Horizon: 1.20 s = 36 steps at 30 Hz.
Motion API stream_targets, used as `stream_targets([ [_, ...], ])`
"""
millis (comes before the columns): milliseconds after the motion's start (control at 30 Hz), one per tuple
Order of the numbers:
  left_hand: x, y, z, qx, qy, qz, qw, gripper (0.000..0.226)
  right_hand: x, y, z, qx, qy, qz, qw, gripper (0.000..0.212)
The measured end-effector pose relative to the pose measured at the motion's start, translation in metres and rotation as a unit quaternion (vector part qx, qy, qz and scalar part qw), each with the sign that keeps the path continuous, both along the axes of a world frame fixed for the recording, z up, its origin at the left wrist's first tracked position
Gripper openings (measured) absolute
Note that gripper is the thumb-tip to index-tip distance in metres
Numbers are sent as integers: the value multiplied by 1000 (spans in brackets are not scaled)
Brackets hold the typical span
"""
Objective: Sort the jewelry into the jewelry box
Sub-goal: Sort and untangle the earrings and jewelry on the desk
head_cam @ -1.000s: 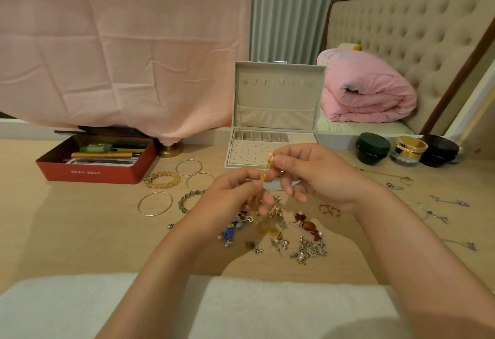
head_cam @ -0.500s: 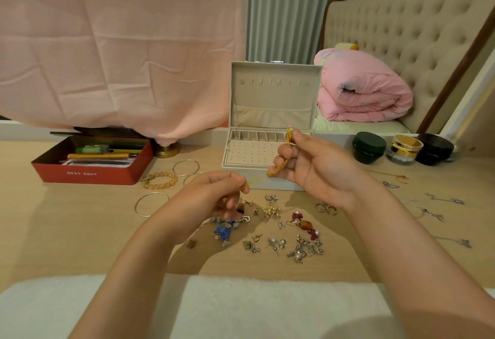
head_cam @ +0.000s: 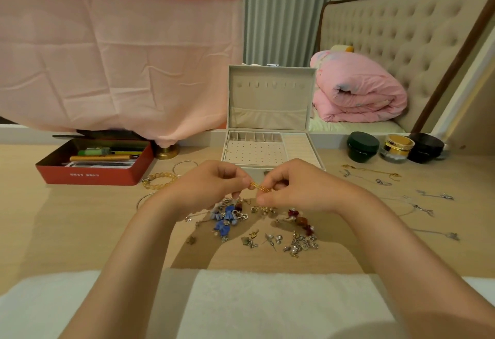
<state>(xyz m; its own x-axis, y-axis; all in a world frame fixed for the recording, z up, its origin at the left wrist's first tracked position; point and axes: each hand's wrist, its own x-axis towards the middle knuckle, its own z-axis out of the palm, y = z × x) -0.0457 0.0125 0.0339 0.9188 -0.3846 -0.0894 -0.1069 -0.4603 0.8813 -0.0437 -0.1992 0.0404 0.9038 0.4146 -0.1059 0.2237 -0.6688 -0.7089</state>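
Since half a second ago the right hand (head_cam: pixel 300 188) has come down from in front of the tray of the cream jewelry box (head_cam: pixel 270 97). It is now level with the left hand (head_cam: pixel 211 186), and the two hands are closer together. Both are just in front of the box, above the wooden desk (head_cam: pixel 80 231). Each hand pinches one end of a short piece of thin gold chain (head_cam: pixel 259 186) between thumb and forefinger, and the other fingers are curled. The chain hangs almost horizontal in the air and does not touch the box. The box stands open with its lid upright. In front of the box, under the hands, lies a pile of small mixed earrings and charms (head_cam: pixel 294 242). To the left of the box are a thin silver bangle (head_cam: pixel 174 168), an amber bead bracelet (head_cam: pixel 160 179) and a red metal tin (head_cam: pixel 93 176) with pens inside. To the right of the box stand three round jars (head_cam: pixel 363 147), and some silver necklaces (head_cam: pixel 426 208) lie spread.
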Motion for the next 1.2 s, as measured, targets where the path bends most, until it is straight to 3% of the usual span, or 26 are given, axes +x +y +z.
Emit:
stream_targets([
  [167, 11, -40, 19, 85, -69, -36, 993, 17, -3, -35, 11, -15, -69, -81, 994, 14],
  [433, 28, -124, 61, 81, -164, -75, 980, 19, -18, -118, 31, 78, -93, -188, 975, 21],
  [633, 32, -193, 71, 180, -195, -136, 954, 21, -35, -196, 42, 162, -35, -197, 966, 23],
  [833, 39, -259, 57, 159, -207, -160, 952, 21, -50, -284, 34, 84, -53, -276, 956, 26],
  [1000, 58, -306, 44, 173, -204, -166, 949, 19, -45, -336, 11, 1, -61, -320, 945, 14],
  [1200, 90, -352, 22, 185, -183, -163, 952, 18, -20, -380, -24, 19, -52, -383, 922, 20],
])
